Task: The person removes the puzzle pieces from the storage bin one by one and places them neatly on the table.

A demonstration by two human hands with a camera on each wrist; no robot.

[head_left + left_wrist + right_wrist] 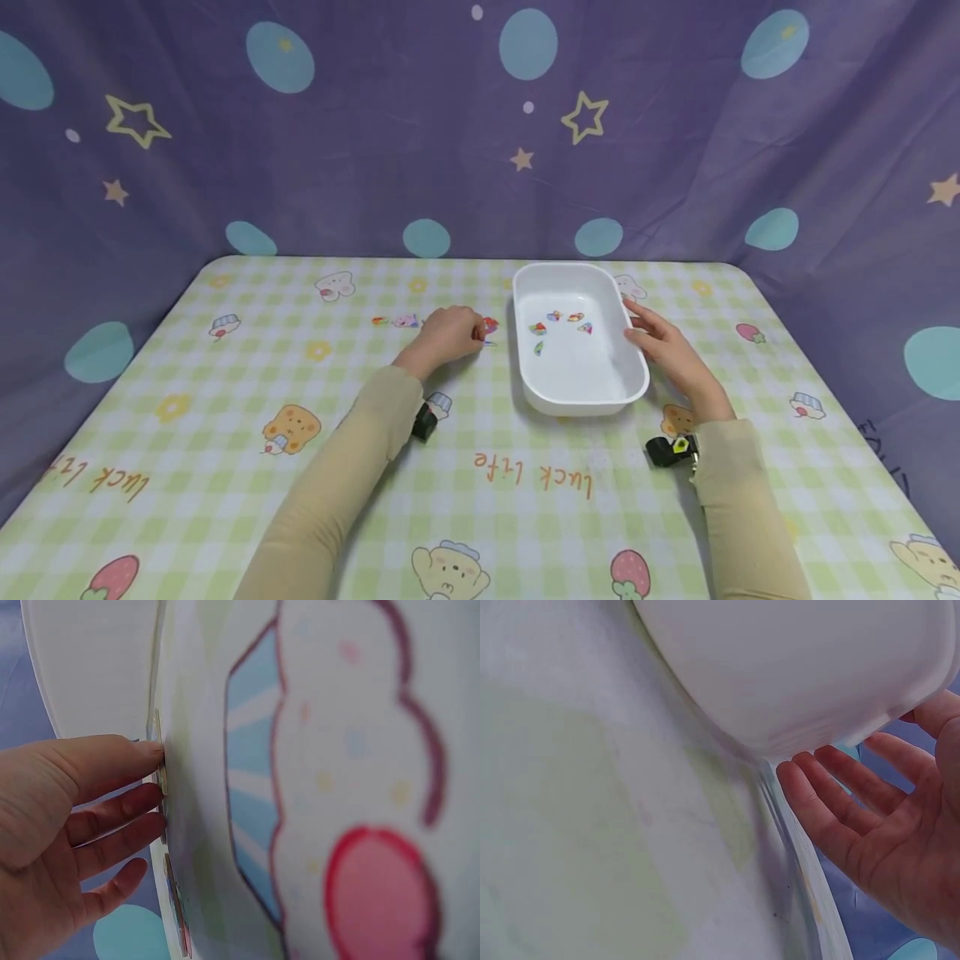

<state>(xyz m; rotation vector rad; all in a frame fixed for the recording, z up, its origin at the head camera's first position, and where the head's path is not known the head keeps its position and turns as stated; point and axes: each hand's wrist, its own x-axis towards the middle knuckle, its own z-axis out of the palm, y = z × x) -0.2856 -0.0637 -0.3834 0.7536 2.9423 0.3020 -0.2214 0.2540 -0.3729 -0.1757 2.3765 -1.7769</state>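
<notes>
My left hand (450,333) is over a row of small, flat, colourful pieces on the table. In the left wrist view, its thumb and fingertips touch thin pieces (160,780) lying flat, fingers slightly bent; another thin piece (175,904) lies below. A pink piece (406,321) shows left of the hand and a red one (490,323) right of it, partly hidden by the fingers. My right hand (667,346) rests against the right side of a white tray (585,379). In the right wrist view, its loosely extended fingers touch the tray's outer wall (802,675).
Several small colourful pieces (575,317) lie scattered in the tray's far half. A green checked tablecloth (360,533) with printed cartoons covers the table. Behind the table's far edge hangs a purple curtain (420,150) with stars and blue spots.
</notes>
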